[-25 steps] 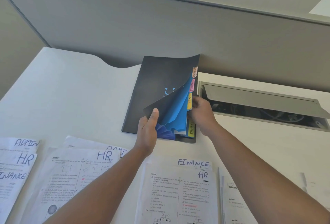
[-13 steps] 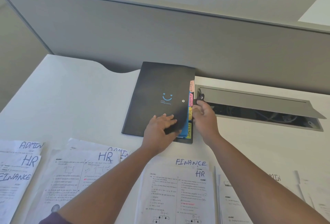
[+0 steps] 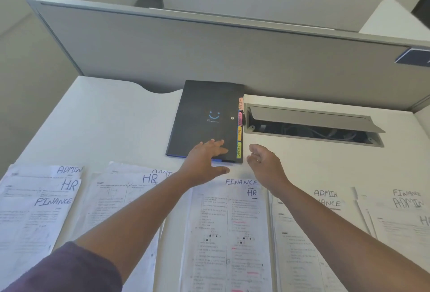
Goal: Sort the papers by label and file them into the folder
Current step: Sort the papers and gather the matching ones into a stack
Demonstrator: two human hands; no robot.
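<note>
On the white desk (image 3: 97, 114) against the partition, my left hand (image 3: 204, 161) is lying flat on the closed folder (image 3: 204, 117); my right hand (image 3: 265, 163) is hovering loose and empty beside its tabs (image 3: 239, 133); labelled papers (image 3: 228, 233) are waiting just beneath my wrists; I'm judging filing barely begun, next needing one sheet picked.

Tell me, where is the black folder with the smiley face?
The black folder lies closed at the back middle of the desk, against the grey divider and left of the open cable tray. The left hand rests on its near corner.
</note>
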